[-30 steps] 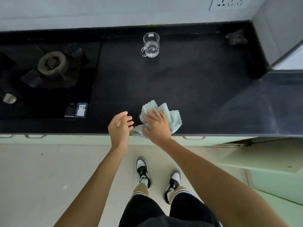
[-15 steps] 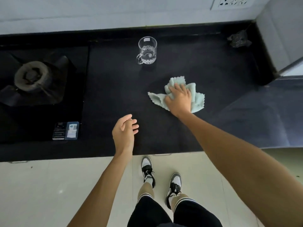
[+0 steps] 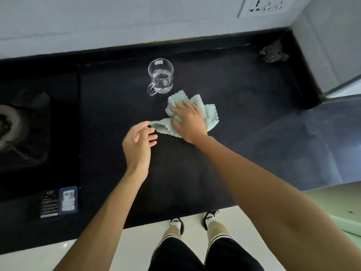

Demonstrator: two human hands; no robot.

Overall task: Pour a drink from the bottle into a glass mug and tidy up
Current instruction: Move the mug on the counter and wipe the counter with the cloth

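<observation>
A clear glass mug [image 3: 160,77] with some clear liquid in it stands on the black counter [image 3: 224,90], its handle toward me and to the left. Just in front of it lies a crumpled pale green cloth [image 3: 207,112]. My right hand [image 3: 187,121] presses flat on the cloth, fingers spread and pointing toward the mug. My left hand [image 3: 137,142] hovers over the counter beside the cloth's left corner, its fingers loosely curled and holding nothing. No bottle is in view.
A gas stove [image 3: 21,124] with a burner takes up the counter's left part, with labels [image 3: 58,202] at its front edge. A dark crumpled lump [image 3: 273,52] sits in the back right corner. A lower grey ledge [image 3: 304,145] lies to the right. A wall socket [image 3: 267,4] is above.
My right hand has slid the cloth further from the counter's front edge, up close to the mug. My left hand has moved forward alongside it, staying empty.
</observation>
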